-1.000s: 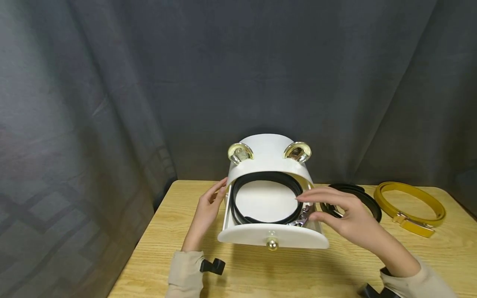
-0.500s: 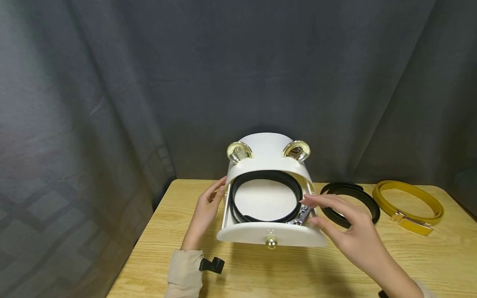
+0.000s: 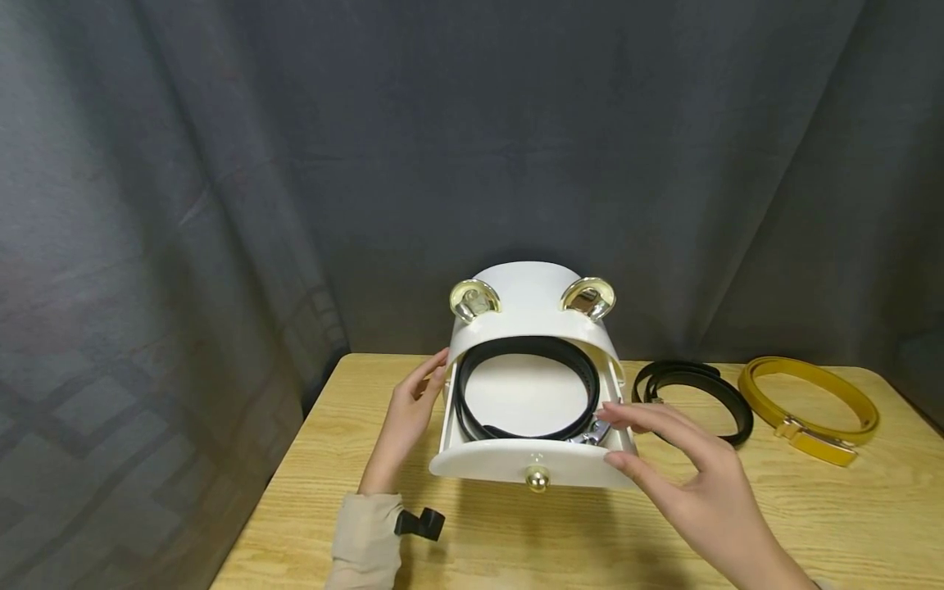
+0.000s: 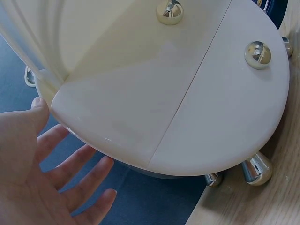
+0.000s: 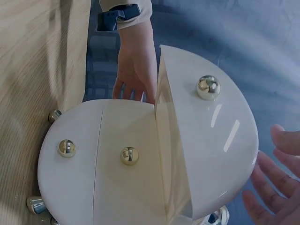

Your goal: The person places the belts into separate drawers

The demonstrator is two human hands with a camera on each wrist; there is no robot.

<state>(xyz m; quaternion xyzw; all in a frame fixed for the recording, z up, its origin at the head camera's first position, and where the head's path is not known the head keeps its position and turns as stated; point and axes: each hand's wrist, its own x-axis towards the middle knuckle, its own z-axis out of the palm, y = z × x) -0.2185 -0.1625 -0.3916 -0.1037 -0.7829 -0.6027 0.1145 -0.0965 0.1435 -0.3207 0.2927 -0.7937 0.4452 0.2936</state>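
Right hand point(image 3: 708, 483), loose-fingered, had dropped toward the drawer's point(image 3: 487, 464) front-right corner; coiled belt point(image 3: 546, 347) inside seemed settled; left hand point(image 3: 409, 414) relaxed near its left edge.

White box point(image 3: 527, 288) — top drawer point(image 3: 483, 460) pulled open, 1 coiled, silver-buckled black belt point(image 3: 529, 347) lying inside.

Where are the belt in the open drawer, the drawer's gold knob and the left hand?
Black belt point(image 3: 527, 347), head view: strap's far side.
Gold knob point(image 3: 537, 479), head view: rounded front.
Left hand point(image 3: 410, 410), head view: near thumb's base.
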